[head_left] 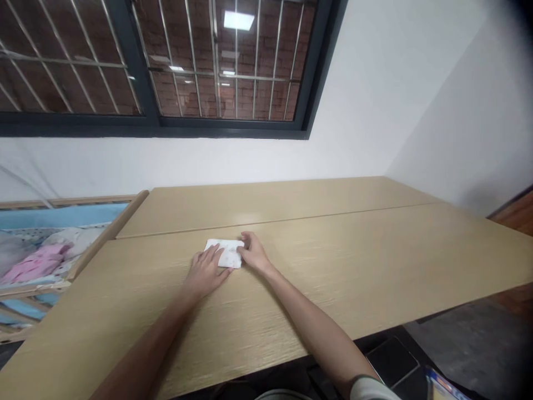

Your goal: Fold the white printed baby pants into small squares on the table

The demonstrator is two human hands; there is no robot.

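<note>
A small folded white cloth (229, 254) with a faint print lies flat on the wooden table (316, 272); whether it is fabric or soft paper is hard to tell. My left hand (205, 272) rests palm down over its left part, fingers spread and pressing on it. At the right edge of the cloth is my right hand (254, 253), its thumb on the cloth and its fingers curled around the far right corner. The left part of the cloth is hidden under my left fingers.
A wooden crib (106, 239) with pink fabric (39, 264) and pale bedding adjoins the table on the left. Behind the table rise a white wall (353, 139) and a barred window (225, 61). Below the front edge, a colourful box-like item (443, 386) shows.
</note>
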